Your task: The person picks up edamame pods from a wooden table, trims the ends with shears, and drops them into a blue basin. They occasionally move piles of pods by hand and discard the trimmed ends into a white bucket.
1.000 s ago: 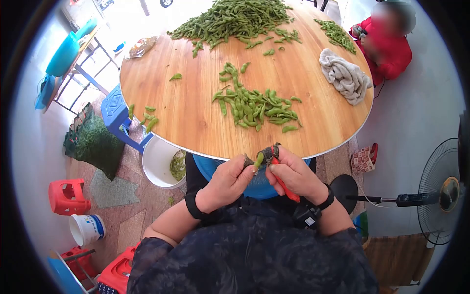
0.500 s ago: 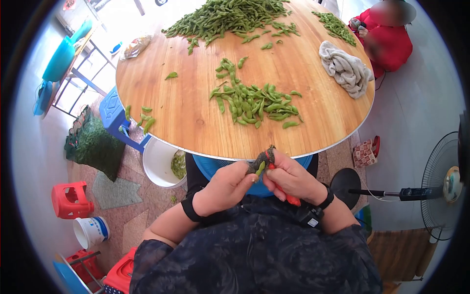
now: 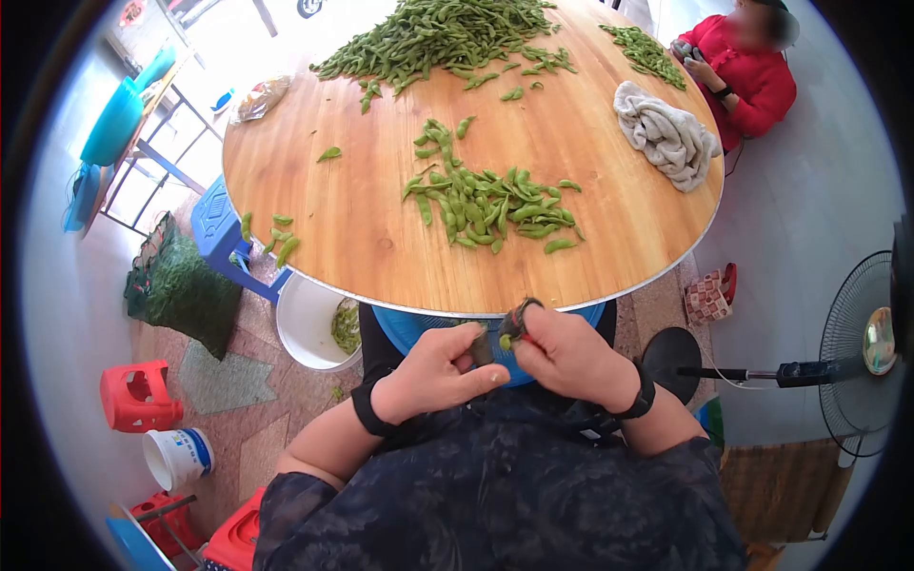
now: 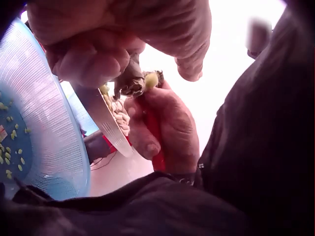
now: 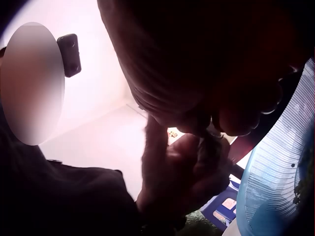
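Over the table's near edge, my right hand [image 3: 576,360] grips a red-handled tool [image 4: 156,125], whose working end is hidden. A green soybean pod [image 3: 506,341] shows at its fingertips, beside a dark wrapping on a finger. My left hand [image 3: 430,376] is just to the left, its thumb stretched away from loosely bent fingers and nothing between them. One of its fingers wears a dark cover [image 4: 130,81]. Below both hands stands a blue mesh basket [image 4: 74,132] with loose shelled beans [image 4: 7,152]. Several pods [image 3: 495,205] lie in a small pile on the table ahead.
A large pod heap [image 3: 438,43] covers the far side of the round wooden table [image 3: 381,257]. A grey cloth [image 3: 666,138] lies on the right, with a person in red [image 3: 752,76] beyond. A white bucket [image 3: 309,324] stands at left, a fan [image 3: 862,352] at right.
My left thumb has opened away from its fingers, and the left hand has drawn apart from the pod. The pod is now at the right fingertips. The red handle has turned out of sight in the head view.
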The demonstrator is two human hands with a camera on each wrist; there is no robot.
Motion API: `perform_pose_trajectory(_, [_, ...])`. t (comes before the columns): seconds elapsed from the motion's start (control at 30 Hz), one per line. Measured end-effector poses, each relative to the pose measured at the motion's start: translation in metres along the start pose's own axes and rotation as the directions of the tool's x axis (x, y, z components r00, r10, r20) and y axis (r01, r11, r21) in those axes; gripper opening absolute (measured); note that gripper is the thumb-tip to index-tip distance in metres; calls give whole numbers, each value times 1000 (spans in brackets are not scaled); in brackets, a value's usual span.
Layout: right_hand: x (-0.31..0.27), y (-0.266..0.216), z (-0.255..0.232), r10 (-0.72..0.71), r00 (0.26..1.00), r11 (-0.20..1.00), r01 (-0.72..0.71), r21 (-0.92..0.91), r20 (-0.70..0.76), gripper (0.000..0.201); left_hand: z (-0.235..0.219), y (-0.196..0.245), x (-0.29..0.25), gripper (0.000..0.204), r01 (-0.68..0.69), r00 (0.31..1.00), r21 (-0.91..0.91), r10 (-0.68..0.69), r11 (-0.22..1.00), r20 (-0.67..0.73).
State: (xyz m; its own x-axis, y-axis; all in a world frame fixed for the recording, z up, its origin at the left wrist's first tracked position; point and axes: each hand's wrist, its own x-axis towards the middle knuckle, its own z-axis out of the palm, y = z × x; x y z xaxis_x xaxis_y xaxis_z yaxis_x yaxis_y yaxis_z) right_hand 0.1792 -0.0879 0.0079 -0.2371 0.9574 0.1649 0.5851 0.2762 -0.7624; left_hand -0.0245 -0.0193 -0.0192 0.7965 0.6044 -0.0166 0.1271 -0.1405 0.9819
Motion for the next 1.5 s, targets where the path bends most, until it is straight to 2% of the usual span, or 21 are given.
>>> perform_pose_trajectory(0.1, [1,-17,1,-67,997,995,69,-66,28,16,7,-4,10,33,13,1000,34,-13,999,14])
perform_pose_trajectory(0.17, [1,-13,-2,-79,996,992,82,-95,33,17,13,-13,14,34,-106,994,42,106,993,19])
perform_pose_trajectory(0.2, [1,-10,-4,2,992,997,7,-71,126,19,12,-8,13,34,-102,994,36,101,994,26])
perform_pose_trajectory(0.27, [3,1,-4,79,962,997,-77,-19,261,18,5,8,12,38,303,914,-208,-222,930,340])
perform_pose_trajectory(0.3, [7,-2,-9,82,962,997,-81,-16,262,18,4,5,12,38,307,912,-209,-225,928,342])
perform_pose_trajectory(0.37, [16,-11,-20,336,804,804,-516,296,490,15,4,-1,13,38,446,857,-367,-271,816,438])
perform_pose_trajectory(0.43, [13,-5,-16,326,810,780,-522,346,488,13,4,2,12,37,451,859,-399,-266,799,438])
perform_pose_trajectory(0.5, [10,-5,-13,360,820,752,-537,382,445,13,5,-13,8,36,494,863,-546,-306,677,401])
perform_pose_trajectory(0.6, [9,-6,-8,394,803,705,-576,414,447,14,9,-24,6,32,372,914,-474,-225,798,339])
perform_pose_trajectory(0.63, [9,-4,-5,394,802,704,-577,414,448,14,8,-24,6,32,374,913,-474,-226,797,339])
perform_pose_trajectory(0.7, [8,1,3,326,891,834,-428,347,315,15,7,-21,7,27,343,915,-313,-241,885,322])
perform_pose_trajectory(0.83, [4,4,6,338,898,869,-413,273,282,16,6,-21,9,17,338,917,-366,-217,867,333])
perform_pose_trajectory(0.93, [1,3,12,225,961,936,-259,238,161,18,10,-21,11,13,325,929,-370,-220,871,298])
perform_pose_trajectory(1.0, [-1,-7,17,69,996,989,-61,-137,50,20,17,-29,13,18,189,966,-356,-109,915,233])
perform_pose_trajectory(1.13, [-1,-12,21,-29,996,963,51,-265,88,22,19,-26,12,18,219,961,-288,-155,932,229])
perform_pose_trajectory(1.2, [-2,-9,24,-89,990,955,117,-271,111,22,25,-27,12,18,1,995,-240,22,971,95])
perform_pose_trajectory(1.23, [-2,-7,26,-88,990,956,116,-271,112,22,25,-26,10,18,2,995,-242,22,970,95])
perform_pose_trajectory(1.33, [0,-9,22,-10,996,976,28,-217,86,21,22,-29,8,16,135,986,-330,-93,934,141])
perform_pose_trajectory(1.4, [3,-14,4,128,985,991,-123,-52,112,21,13,-44,5,17,339,933,-414,-247,845,260])
perform_pose_trajectory(1.43, [4,-13,-2,129,985,991,-123,-58,111,21,8,-49,4,17,335,934,-415,-242,846,261])
perform_pose_trajectory(1.5, [8,-12,-12,221,962,975,-219,-32,159,19,-1,-55,7,22,474,877,-239,-429,847,218])
